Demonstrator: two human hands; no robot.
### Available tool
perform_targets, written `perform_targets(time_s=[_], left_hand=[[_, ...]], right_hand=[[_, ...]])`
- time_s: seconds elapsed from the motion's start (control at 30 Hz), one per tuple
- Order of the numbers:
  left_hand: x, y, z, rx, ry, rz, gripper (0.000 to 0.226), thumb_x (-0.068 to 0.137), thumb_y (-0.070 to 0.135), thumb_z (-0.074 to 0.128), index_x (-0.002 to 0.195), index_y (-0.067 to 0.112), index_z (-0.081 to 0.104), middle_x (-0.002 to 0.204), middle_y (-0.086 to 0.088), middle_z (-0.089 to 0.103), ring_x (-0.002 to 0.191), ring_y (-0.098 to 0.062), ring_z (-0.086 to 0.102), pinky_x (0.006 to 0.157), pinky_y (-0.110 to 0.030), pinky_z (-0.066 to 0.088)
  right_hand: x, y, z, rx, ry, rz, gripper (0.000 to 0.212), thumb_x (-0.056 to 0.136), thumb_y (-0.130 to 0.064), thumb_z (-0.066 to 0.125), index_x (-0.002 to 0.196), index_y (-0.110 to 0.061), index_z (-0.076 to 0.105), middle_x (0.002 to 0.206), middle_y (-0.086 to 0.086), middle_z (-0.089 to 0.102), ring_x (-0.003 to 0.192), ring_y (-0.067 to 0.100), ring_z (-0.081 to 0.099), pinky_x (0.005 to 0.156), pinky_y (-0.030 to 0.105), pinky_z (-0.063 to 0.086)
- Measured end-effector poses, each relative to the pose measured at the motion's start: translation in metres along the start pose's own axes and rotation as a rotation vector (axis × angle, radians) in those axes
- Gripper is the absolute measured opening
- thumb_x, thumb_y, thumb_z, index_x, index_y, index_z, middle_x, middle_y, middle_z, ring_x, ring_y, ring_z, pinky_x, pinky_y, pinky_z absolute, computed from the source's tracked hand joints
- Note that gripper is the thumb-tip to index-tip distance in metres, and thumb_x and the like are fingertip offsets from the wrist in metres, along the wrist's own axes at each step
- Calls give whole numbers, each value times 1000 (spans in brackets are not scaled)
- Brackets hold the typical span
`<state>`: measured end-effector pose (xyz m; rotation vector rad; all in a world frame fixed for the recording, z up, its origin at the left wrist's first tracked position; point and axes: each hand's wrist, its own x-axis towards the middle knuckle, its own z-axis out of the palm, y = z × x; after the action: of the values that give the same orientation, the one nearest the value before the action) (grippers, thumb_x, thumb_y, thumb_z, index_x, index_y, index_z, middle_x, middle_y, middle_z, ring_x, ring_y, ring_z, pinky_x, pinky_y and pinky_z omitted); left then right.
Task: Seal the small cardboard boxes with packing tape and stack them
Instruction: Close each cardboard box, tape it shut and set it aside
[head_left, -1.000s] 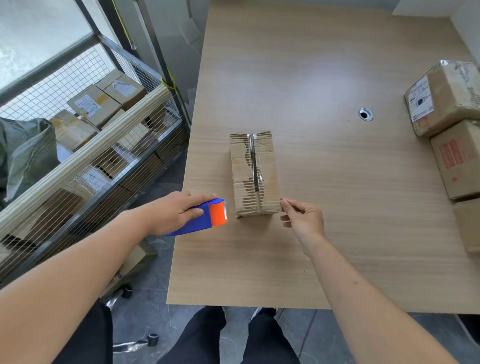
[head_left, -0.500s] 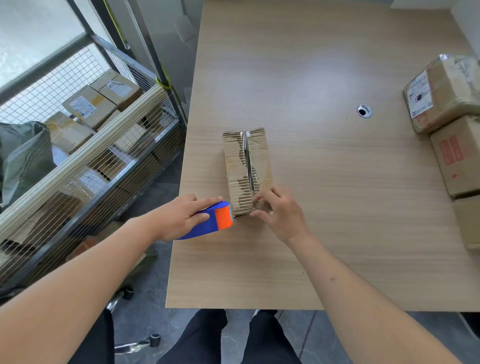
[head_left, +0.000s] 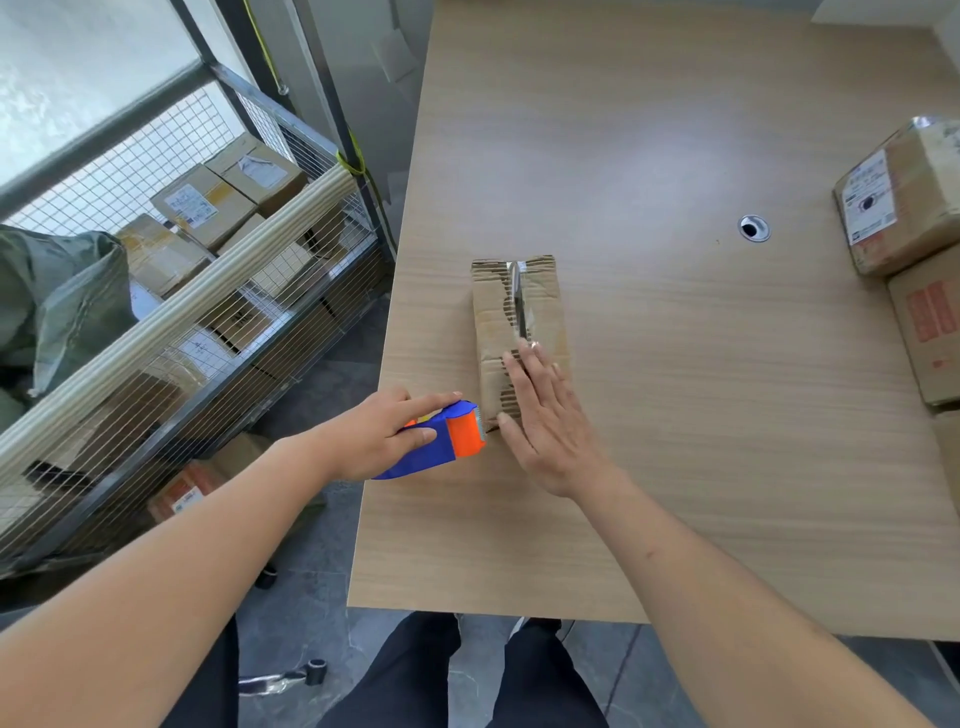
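Box on worktop, near its left edge.
My right hand (head_left: 545, 415) lies flat, fingers straight, on the near end of the box (head_left: 519, 332). My left hand (head_left: 384, 431) grips the tape dispenser (head_left: 441, 439), nose just beside the box's near corner.

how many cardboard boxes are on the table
4: one under the right hand beside the tape dispenser, three along the right edge, and a sliver. More may lie out of frame.
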<state>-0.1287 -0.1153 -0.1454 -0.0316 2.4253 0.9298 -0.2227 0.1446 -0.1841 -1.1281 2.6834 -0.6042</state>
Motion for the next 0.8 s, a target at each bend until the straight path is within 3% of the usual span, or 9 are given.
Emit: perform_targets(time_s=[0.13, 0.23, 0.43, 0.57, 0.67, 0.8], left_hand=[[-6, -11, 2, -13, 30, 6, 54, 107, 40, 43, 150, 64, 22, 106, 1, 52, 104, -16, 50, 97, -36, 39], [-19, -18, -4, 15, 17, -18, 51, 108, 42, 37, 152, 61, 21, 107, 4, 52, 106, -16, 49, 101, -37, 38], [-8, 0, -3, 127, 11, -129, 44, 106, 51, 29, 150, 49, 31, 111, 2, 63, 103, -21, 58, 96, -44, 46], [10, 34, -6, 306, -63, -202, 30, 110, 37, 31, 129, 21, 48, 100, -1, 64, 93, -28, 61, 87, -45, 50], [19, 54, -12, 454, -112, -218, 20, 110, 27, 37, 118, 12, 49, 81, 9, 42, 95, -29, 59, 82, -40, 47], [33, 70, -20, 524, -161, -276, 24, 110, 32, 33, 113, 15, 49, 95, 0, 55, 91, -26, 53, 82, -42, 45]], right_hand=[[2, 3, 10, -178, -66, 32, 74, 103, -63, 24, 164, -23, 9, 172, 4, -4, 158, 18, -8, 127, 38, -3], [4, 4, 13, -231, -80, 17, 76, 102, -67, 21, 164, -25, 10, 172, 6, -2, 158, 20, -4, 127, 40, 1], [5, 2, 12, -212, -105, 44, 76, 101, -67, 28, 164, -30, 9, 172, 1, -3, 158, 16, -7, 128, 39, 1], [8, 0, 11, -213, -149, 60, 76, 100, -68, 23, 164, -31, 5, 171, 0, -7, 157, 15, -11, 127, 38, -4], [9, 0, 10, -208, -161, 65, 77, 98, -69, 18, 164, -31, 5, 171, 1, -6, 157, 17, -9, 126, 37, -6], [11, -2, 12, -181, -155, 78, 80, 94, -69, 17, 163, -30, 13, 172, 3, 1, 158, 19, -1, 126, 37, -4]])
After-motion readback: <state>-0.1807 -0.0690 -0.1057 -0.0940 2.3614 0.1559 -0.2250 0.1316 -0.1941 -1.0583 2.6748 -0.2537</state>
